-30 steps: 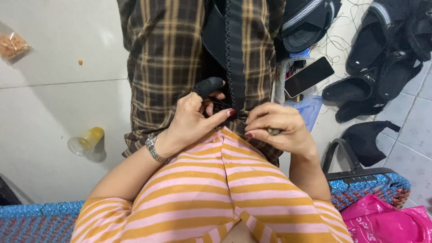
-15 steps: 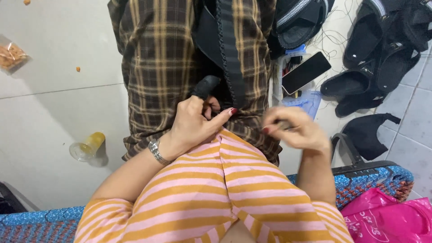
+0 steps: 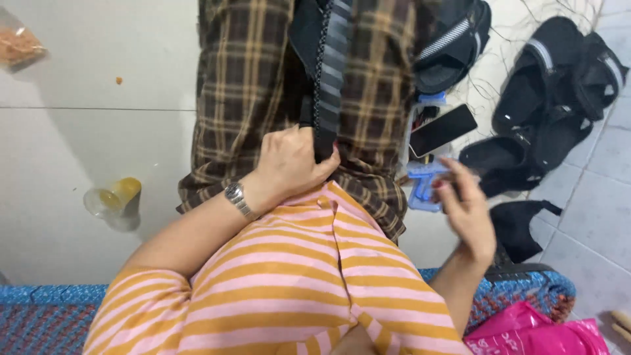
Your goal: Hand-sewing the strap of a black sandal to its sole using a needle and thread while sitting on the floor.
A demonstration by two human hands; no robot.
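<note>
Your left hand (image 3: 292, 164) is gripping the dark strap (image 3: 327, 98), fingers curled tight around its lower end, thumb pressing against its side. The strap is running up over the plaid cloth (image 3: 250, 85), which is lying draped across your lap and spreading out toward the white floor (image 3: 79, 131). A watch (image 3: 236, 197) is sitting on your left wrist.

Your right hand (image 3: 468, 210) is hanging off to the right, clear of the strap and the cloth, fingers loosely bent and slightly apart; the picture is blurred there, so you cannot tell whether it is pinching something small.

Just behind that hand, a blue tool (image 3: 420, 187) is lying on the floor, with a phone (image 3: 442, 130) lying screen up just above it. A black bag (image 3: 450, 43) is sitting beside the cloth's right edge. Black sandals (image 3: 552, 98) are crowding the floor further right.

On the left, a tipped cup (image 3: 113, 200) is lying well apart from the cloth, and a clear snack packet (image 3: 20, 46) is lying near the top corner. A pink bag (image 3: 532, 332) is resting on the woven seat (image 3: 39, 315) under you.
</note>
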